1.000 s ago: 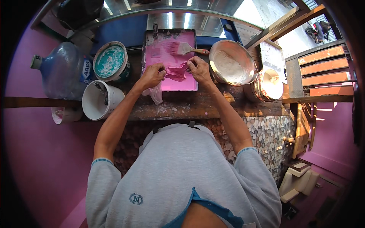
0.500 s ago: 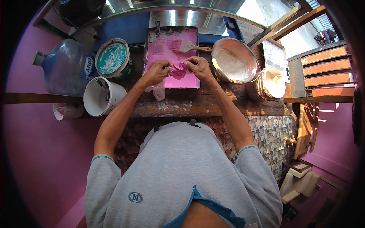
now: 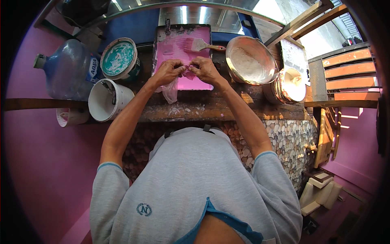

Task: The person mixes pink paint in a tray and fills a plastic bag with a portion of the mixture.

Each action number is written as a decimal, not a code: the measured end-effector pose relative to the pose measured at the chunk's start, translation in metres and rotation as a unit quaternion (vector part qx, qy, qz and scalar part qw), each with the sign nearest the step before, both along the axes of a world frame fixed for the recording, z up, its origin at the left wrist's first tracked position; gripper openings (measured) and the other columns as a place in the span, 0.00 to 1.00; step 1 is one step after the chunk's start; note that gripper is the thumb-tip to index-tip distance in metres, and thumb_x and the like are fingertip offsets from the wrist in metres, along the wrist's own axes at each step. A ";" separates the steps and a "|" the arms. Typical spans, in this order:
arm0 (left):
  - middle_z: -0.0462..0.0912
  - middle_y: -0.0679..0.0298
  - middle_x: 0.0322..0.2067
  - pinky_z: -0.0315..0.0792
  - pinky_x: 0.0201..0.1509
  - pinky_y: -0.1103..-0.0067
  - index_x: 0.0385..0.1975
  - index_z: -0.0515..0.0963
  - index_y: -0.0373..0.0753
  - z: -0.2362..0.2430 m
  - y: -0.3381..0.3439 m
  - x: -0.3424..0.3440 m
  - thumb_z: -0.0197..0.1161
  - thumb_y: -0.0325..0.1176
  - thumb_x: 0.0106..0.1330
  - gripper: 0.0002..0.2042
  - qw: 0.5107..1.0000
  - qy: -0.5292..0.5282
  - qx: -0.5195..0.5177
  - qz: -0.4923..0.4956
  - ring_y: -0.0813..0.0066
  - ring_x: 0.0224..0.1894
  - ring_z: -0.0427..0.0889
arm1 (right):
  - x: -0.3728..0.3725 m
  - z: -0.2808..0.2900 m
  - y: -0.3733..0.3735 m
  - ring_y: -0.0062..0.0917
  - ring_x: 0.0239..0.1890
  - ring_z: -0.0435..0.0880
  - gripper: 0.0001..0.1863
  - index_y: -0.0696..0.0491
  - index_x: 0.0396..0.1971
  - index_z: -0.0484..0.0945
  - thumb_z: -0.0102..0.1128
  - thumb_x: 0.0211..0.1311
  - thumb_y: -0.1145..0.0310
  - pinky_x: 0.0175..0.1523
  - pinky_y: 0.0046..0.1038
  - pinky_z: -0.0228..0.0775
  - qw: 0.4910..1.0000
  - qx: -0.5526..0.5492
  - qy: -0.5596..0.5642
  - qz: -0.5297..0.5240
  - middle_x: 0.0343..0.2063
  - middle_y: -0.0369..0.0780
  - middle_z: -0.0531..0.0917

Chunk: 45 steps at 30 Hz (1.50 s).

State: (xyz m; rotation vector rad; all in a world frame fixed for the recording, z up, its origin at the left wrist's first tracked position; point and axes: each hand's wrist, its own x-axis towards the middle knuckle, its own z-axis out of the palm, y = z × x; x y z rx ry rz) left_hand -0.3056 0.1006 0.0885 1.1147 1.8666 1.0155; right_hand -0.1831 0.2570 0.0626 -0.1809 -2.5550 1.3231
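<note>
Both my hands are over a black-rimmed tray [image 3: 155, 49] coated with pink paint. A thin clear plastic bag [image 3: 170, 94], smeared pink at the part between my fingers, hangs below my left hand. My left hand [image 3: 170, 73] pinches this bag with bent fingers. Close beside it, almost touching, my right hand [image 3: 205, 71] pinches the bag's pink part. Just beyond my right hand, a wide paintbrush [image 3: 198, 44] lies across the tray, its bristles pink and its handle pointing right. My fingers mostly hide the gathered plastic.
To the left stand a lidded teal-and-white paint bucket [image 3: 118, 59], a white bucket [image 3: 97, 101] with a tool inside, and a large clear water jug [image 3: 67, 69]. Right of the tray are a round pan [image 3: 250, 61] and a paint-streaked bucket [image 3: 294, 85]. All rest on a worn wooden table [image 3: 227, 112].
My hands have drawn closer together, bunching the pink plastic that was spread between them. The whole view has shifted slightly.
</note>
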 end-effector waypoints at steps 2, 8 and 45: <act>0.76 0.70 0.24 0.68 0.33 0.82 0.33 0.76 0.33 -0.001 -0.002 0.001 0.54 0.34 0.67 0.10 1.000 -0.002 0.000 0.017 0.85 0.28 0.71 | -0.001 0.005 0.002 0.36 0.34 0.79 0.11 0.58 0.32 0.80 0.61 0.52 0.67 0.40 0.33 0.69 0.999 0.021 -0.025 -0.007 0.27 0.46 0.79; 0.78 0.65 0.24 0.71 0.32 0.81 0.31 0.75 0.31 -0.006 0.000 0.001 0.54 0.32 0.66 0.09 0.999 0.014 0.010 0.034 0.82 0.27 0.77 | 0.003 0.000 0.003 0.33 0.33 0.80 0.09 0.57 0.30 0.81 0.60 0.53 0.67 0.41 0.31 0.71 0.995 -0.069 -0.008 -0.067 0.27 0.45 0.81; 0.80 0.65 0.25 0.73 0.30 0.83 0.31 0.76 0.31 0.001 -0.002 0.011 0.59 0.31 0.62 0.08 0.996 -0.033 -0.026 0.075 0.83 0.29 0.80 | 0.008 -0.032 0.018 0.12 0.23 0.73 0.04 0.58 0.28 0.79 0.61 0.52 0.75 0.29 0.18 0.67 0.964 -0.249 -0.021 -0.087 0.20 0.31 0.79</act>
